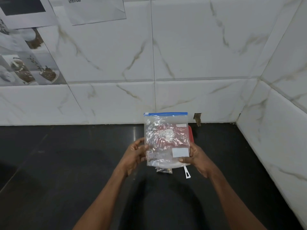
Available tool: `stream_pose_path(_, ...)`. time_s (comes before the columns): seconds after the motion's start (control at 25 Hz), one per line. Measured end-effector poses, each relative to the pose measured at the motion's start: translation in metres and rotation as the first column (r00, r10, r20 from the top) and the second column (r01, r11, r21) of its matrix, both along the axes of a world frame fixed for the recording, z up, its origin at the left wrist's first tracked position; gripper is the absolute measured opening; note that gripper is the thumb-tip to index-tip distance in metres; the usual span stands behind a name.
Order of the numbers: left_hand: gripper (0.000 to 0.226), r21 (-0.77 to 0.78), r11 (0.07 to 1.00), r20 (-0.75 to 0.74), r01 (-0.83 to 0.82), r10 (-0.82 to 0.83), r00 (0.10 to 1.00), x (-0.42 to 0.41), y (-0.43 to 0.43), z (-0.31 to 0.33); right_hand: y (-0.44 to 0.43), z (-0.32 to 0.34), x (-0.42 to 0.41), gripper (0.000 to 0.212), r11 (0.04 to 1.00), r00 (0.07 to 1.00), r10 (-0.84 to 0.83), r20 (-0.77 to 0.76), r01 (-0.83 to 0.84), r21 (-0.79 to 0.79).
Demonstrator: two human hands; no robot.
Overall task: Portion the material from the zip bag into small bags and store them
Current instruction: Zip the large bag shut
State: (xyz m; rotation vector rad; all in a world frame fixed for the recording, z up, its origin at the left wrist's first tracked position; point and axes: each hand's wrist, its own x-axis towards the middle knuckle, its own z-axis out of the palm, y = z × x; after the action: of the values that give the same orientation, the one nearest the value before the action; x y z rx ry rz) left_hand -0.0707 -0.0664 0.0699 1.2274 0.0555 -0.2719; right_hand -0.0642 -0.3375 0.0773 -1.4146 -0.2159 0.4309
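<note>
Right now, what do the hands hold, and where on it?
The zip bag, upright: left hand on its lower left edge, right hand on its lower right corner.

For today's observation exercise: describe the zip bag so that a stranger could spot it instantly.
Look at the black counter below the marbled wall tiles. Above it, the left hand and right hand hold up a clear zip bag. Its blue seal strip along the top sets it apart.

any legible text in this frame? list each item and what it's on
Nothing can be quoted with confidence.
Zip bag: white logo lettering on the red packet inside, crumpled and glared, unreadable.
Zip bag, lower left: block of print, blurred.
Zip bag, top right: small white label, too small to read.
Zip bag, lower right: white write-on patch, blank.
Wall sheet: QR code at the top edge, cut off, no readable words.
</note>
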Motion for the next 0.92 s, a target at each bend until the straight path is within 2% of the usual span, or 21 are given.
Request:
stream_pose_path(0.08,0.038,0.040,0.998,0.010,-0.055,0.054,0.998,0.004,-0.005,0.006,-0.002,-0.002,0.003,0.058,1.000,0.999,-0.006,-0.035,0.007,0.019)
stream_pose_path(0.2,0.018,0.133,0.990,0.045,-0.050,0.045,0.998,0.005,-0.008,0.009,0.002,0.001,0.011,0.038,0.967,0.967,-0.244,-0.072,0.248,0.058)
stream_pose_path(0.32,0.023,0.130,0.989,0.048,-0.068,0.063,0.997,0.004,-0.006,0.009,0.004,0.003,0.014,0.023,0.941,0.941,-0.337,-0.019,0.337,-0.008)
stream_pose_path(0.48,0.014,0.156,0.961,0.061,-0.229,0.222,0.973,0.007,-0.007,0.011,0.008,0.004,0.014,0.030,0.948,0.945,-0.315,-0.083,0.318,0.019)
stream_pose_path(0.6,0.016,0.115,0.981,0.042,-0.154,0.150,0.988,0.007,-0.005,0.014,0.019,0.006,0.016,0.011,0.909,0.911,-0.408,-0.060,0.411,0.066)
stream_pose_path(0.68,0.025,0.098,0.981,0.062,-0.165,0.160,0.985,0.007,-0.003,0.020,0.020,0.007,0.017,0.005,0.894,0.897,-0.440,-0.054,0.443,0.068)
stream_pose_path(0.8,0.018,0.132,0.952,0.138,-0.275,0.257,0.956,0.010,-0.002,0.028,0.018,0.010,0.017,0.016,0.922,0.922,-0.378,-0.085,0.383,0.060)
stream_pose_path(0.92,0.011,0.186,0.946,0.136,-0.267,0.244,0.960,0.011,-0.004,0.032,0.024,0.014,0.021,0.032,0.900,0.903,-0.425,-0.063,0.429,0.078)
